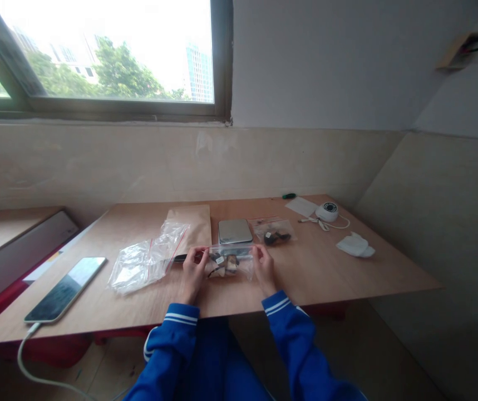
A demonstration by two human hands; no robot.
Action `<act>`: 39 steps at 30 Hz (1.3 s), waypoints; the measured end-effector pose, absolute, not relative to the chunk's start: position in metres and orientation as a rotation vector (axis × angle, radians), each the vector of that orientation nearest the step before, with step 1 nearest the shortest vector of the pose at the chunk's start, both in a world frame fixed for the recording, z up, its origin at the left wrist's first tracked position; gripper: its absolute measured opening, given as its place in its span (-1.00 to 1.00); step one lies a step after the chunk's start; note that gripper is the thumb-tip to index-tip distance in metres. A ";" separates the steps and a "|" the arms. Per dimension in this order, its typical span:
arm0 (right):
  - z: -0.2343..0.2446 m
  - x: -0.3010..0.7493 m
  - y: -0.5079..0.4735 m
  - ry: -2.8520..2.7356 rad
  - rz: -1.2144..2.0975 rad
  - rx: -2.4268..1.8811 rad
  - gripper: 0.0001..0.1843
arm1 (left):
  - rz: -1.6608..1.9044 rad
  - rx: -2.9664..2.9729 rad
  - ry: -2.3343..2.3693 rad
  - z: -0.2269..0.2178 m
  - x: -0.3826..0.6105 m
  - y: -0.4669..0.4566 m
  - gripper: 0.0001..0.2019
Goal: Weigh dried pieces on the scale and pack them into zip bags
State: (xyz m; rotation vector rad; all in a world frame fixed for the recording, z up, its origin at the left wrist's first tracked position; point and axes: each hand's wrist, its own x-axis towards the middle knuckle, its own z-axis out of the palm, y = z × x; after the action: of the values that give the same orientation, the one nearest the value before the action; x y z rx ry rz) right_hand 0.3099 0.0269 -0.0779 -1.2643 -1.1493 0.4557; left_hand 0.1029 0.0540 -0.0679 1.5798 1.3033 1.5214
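Observation:
A clear zip bag (242,266) with dark and pale dried pieces inside is stretched between my hands, just above the table's front part. My left hand (195,273) pinches its left upper corner, and my right hand (265,268) pinches the right upper corner. A small white label shows among the pieces. Directly behind the bag lies a flat scale (235,231) with a silver top. Another zip bag (276,232) holding dark pieces rests to the right of the scale. Beside my left hand is a dark, slim object (180,258), partly hidden.
Empty clear bags (141,264) and a brown paper envelope (192,225) lie left of centre. A phone (67,289) with a cable is at far left. On the right are a white round device (327,211) with a cord, a crumpled tissue (355,245) and a green-handled tool (289,196).

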 end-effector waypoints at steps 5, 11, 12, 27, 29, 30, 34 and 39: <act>-0.075 0.309 0.026 -1.122 0.508 -1.226 -0.72 | 1.484 1.592 1.274 -0.061 0.104 0.050 -0.76; -0.075 0.310 0.026 -1.109 0.476 -1.220 -0.74 | 1.455 1.602 1.259 -0.061 0.104 0.051 -0.75; -0.076 0.311 0.026 -1.105 0.473 -1.222 -0.74 | 1.454 1.604 1.257 -0.061 0.104 0.051 -0.76; -0.072 0.307 0.022 -1.010 0.682 -1.156 -0.67 | 1.443 1.616 1.232 -0.054 0.106 0.044 -0.76; -0.073 0.307 0.022 -1.018 0.733 -1.168 -0.64 | 1.427 1.619 1.219 -0.053 0.107 0.043 -0.75; -0.073 0.307 0.023 -1.017 0.753 -1.176 -0.63 | 1.419 1.619 1.215 -0.053 0.107 0.043 -0.75; -0.072 0.307 0.022 -1.008 0.755 -1.191 -0.63 | 1.410 1.602 1.240 -0.052 0.108 0.043 -0.74; -0.070 0.306 0.021 -1.035 0.723 -1.196 -0.64 | 1.401 1.601 1.263 -0.052 0.107 0.045 -0.71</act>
State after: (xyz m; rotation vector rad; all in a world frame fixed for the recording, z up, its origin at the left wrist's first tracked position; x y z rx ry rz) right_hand 0.3063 0.0208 -0.0699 -1.1960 -1.0349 0.7235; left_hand 0.1071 0.0446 -0.0525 1.6013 1.2626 1.4011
